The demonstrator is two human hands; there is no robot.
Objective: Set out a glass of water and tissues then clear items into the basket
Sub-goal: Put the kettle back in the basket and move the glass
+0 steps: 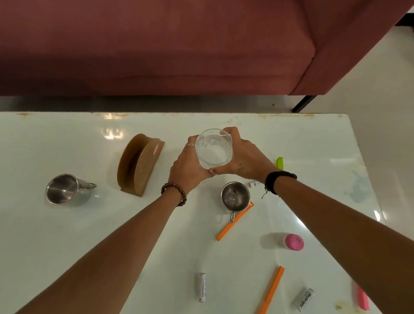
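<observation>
I see my left hand (187, 166) and right hand (242, 158) wrapped around the glass (213, 148), seemingly just above the table (79, 234).

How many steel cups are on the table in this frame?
2. One steel cup lies tipped on its side at the table's left, beside the brown holder. The other stands near the centre, below the held glass.

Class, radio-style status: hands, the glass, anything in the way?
Both hands, left and right, clasp the glass, water inside. No tissues or basket in view. Steel cup just below the hands.
</observation>
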